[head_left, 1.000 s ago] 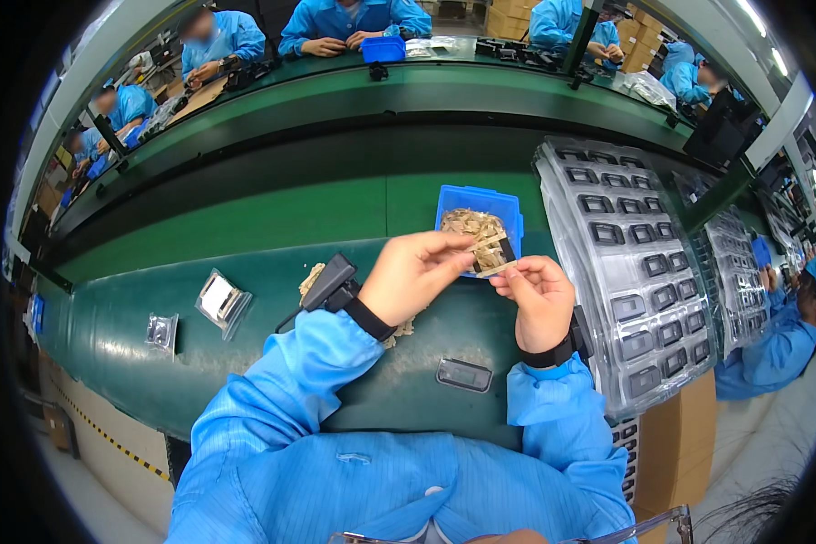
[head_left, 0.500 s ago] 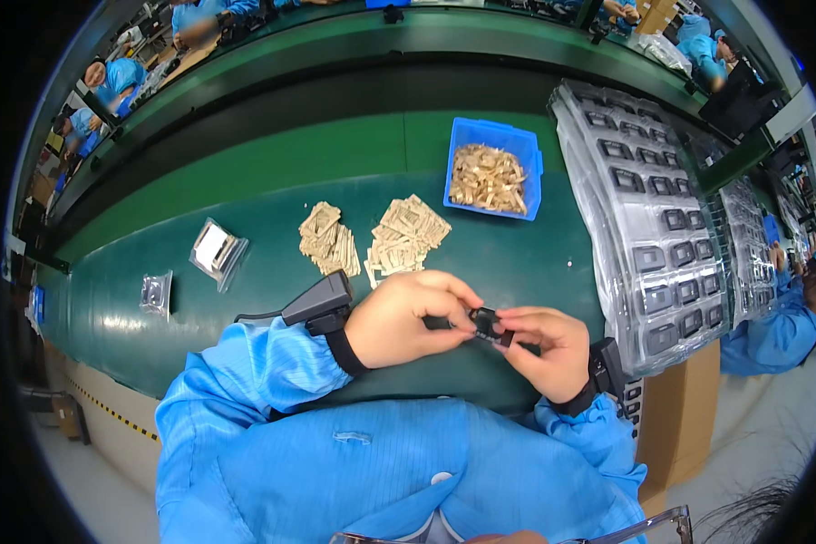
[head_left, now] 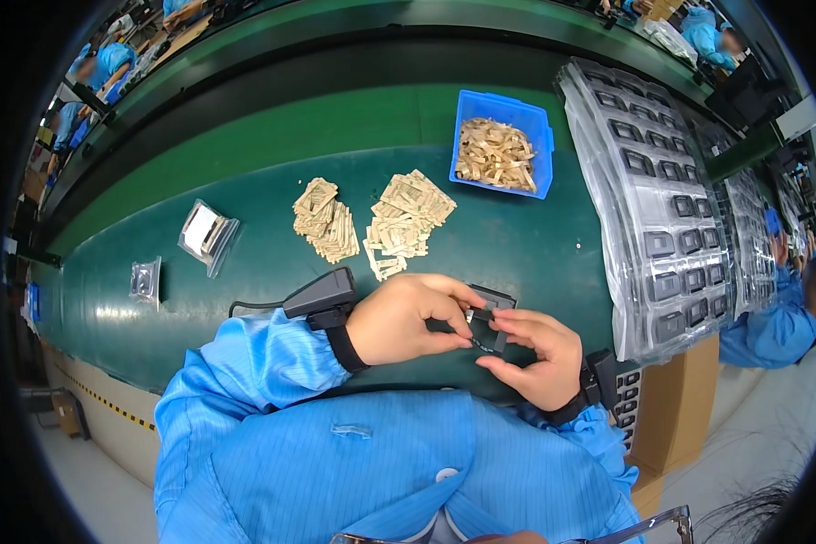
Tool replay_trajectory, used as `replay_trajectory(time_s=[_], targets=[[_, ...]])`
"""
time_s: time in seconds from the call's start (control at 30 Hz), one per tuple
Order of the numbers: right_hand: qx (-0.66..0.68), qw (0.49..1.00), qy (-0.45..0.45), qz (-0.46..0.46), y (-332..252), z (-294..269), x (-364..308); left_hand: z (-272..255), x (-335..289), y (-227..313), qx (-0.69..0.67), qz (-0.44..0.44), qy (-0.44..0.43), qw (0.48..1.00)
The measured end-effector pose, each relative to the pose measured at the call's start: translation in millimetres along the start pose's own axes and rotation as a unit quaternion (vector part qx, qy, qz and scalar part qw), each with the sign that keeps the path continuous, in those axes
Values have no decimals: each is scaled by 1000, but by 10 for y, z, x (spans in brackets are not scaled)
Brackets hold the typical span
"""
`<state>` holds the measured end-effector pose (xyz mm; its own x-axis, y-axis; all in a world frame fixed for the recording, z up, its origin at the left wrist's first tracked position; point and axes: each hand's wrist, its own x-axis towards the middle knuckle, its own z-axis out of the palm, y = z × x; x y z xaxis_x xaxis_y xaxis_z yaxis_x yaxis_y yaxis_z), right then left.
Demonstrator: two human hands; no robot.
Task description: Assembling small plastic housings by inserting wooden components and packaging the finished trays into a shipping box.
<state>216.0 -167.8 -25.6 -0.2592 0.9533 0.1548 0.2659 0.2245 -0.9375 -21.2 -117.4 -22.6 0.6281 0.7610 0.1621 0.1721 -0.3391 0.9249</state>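
Between my hands, close to the table's near edge, is a small black rectangular plastic frame [head_left: 488,343]. My left hand [head_left: 408,319] pinches its left side between thumb and forefinger. My right hand [head_left: 544,355] has its fingertips on the frame's right side, the thumb lower down and partly apart from it. A dark grey flat edge [head_left: 497,297] shows just beyond the fingers; whether it belongs to the same part I cannot tell. Two piles of flat beige strips, a left pile [head_left: 325,220] and a right pile [head_left: 411,216], lie beyond my left hand.
A blue bin [head_left: 542,150] of crumpled beige strips stands at the far right. Stacked clear trays [head_left: 648,218] holding black frames line the right side. Two clear bags, a larger one [head_left: 207,238] and a smaller one [head_left: 145,281], lie left. A cardboard box [head_left: 675,408] stands below the trays.
The black frame has turned in my fingers, showing more of its opening and a grey edge beyond it. My right thumb has moved lower, away from the forefinger.
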Motion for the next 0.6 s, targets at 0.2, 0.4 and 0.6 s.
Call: replay_trajectory(time_s=[0.2,0.4,0.6], targets=[[-73,995,4,-69,36,-34,74,8,9,-27,0,16,-2,1000],[-200,973,64,-101,28,-60,227,-21,76,-40,127,42,62,989],[-228,969,44,-83,123,-84,278,-48,55,-201,272,96,-7,958]])
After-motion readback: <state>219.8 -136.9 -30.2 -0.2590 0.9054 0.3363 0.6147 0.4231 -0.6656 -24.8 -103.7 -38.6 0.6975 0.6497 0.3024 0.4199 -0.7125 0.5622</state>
